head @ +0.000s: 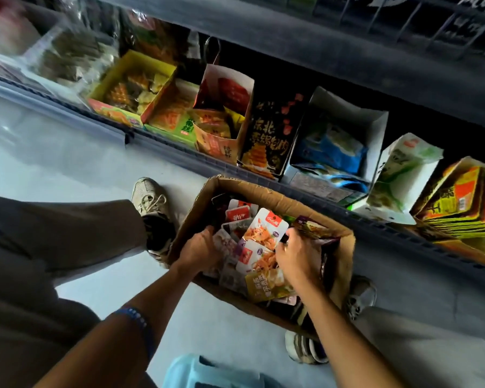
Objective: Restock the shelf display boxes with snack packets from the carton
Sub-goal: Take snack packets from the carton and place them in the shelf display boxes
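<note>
A brown cardboard carton [266,191] stands on the floor in front of the bottom shelf, filled with several loose snack packets. A white and orange packet [263,229] lies on top in the middle. My left hand [199,249] reaches into the carton's left side, its fingers curled down among the packets. My right hand [296,257] is over the carton's middle, its fingers pinching a dark packet [303,222] near the right side. Display boxes line the shelf behind: a yellow one [115,107], an orange one [221,141], a black one [266,135] and a white one [375,135].
A grey shelf rail [165,144] runs diagonally behind the carton. My shoes [149,197] stand beside and in front of the carton on the pale floor. A light blue object [207,371] lies at the bottom edge. More boxes [465,200] fill the right end of the shelf.
</note>
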Tool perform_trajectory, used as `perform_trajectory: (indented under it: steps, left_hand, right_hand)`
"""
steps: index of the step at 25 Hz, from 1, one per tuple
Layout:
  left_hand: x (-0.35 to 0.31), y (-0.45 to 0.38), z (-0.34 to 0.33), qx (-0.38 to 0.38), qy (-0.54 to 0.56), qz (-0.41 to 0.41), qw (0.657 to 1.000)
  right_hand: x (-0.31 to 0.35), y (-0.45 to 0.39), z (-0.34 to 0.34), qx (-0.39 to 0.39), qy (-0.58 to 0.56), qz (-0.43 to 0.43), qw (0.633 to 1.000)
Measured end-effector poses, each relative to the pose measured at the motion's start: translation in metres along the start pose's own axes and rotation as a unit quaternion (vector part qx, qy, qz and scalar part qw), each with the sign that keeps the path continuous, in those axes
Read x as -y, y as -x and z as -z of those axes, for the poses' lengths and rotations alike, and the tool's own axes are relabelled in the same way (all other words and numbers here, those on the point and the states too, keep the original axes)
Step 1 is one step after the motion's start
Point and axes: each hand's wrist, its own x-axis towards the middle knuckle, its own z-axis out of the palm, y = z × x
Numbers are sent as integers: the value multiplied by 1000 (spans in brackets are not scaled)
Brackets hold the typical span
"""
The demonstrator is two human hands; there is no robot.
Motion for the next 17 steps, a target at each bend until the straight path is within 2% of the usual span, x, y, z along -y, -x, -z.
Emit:
perform_trajectory:
  steps: [2, 4, 6, 8, 9, 10, 12, 13, 14, 15, 16, 17]
  left_hand:
    - [10, -3, -4, 15, 61, 1, 998]
    - [11, -4, -2, 55, 156, 15, 986]
    - [3, -5, 7, 29, 256, 61, 964]
    - [-11, -7, 23, -29, 334, 96, 937]
    - [-16, -7, 32, -49, 360, 92, 927]
    - [-21, -8, 40, -62, 375, 80, 921]
    - [-32, -5, 51, -81, 388, 48, 917]
    - [-38, -2, 53, -86, 399, 35, 912]
    - [-45, 1, 54, -88, 414, 26, 906]
    - [-53, 3, 55, -86, 424, 25, 901]
    - [-61, 6, 55, -79, 423, 24, 902]
    - [-66, 7, 55, -59, 425, 25, 903]
  right_hand:
    - [14, -13, -9, 89, -90, -122, 984]
    - [20, -23, -18, 146, -146, -152, 967]
    - [22, -27, -18, 131, -267, -159, 942]
    - [25, -31, -12, 106, -431, -159, 882]
    - [25, -34, -7, 94, -479, -153, 859]
    - [27, -38, -1, 78, -490, -134, 858]
    - [26, -42, 15, 22, -401, -74, 913]
    - [23, -39, 20, -39, -309, -48, 949]
    - [20, -34, 24, -116, -214, -17, 970]
    - [16, -29, 24, -174, -142, 32, 974]
    - [16, -21, 25, -175, -114, 97, 973]
    - [18, -15, 21, -99, -130, 160, 973]
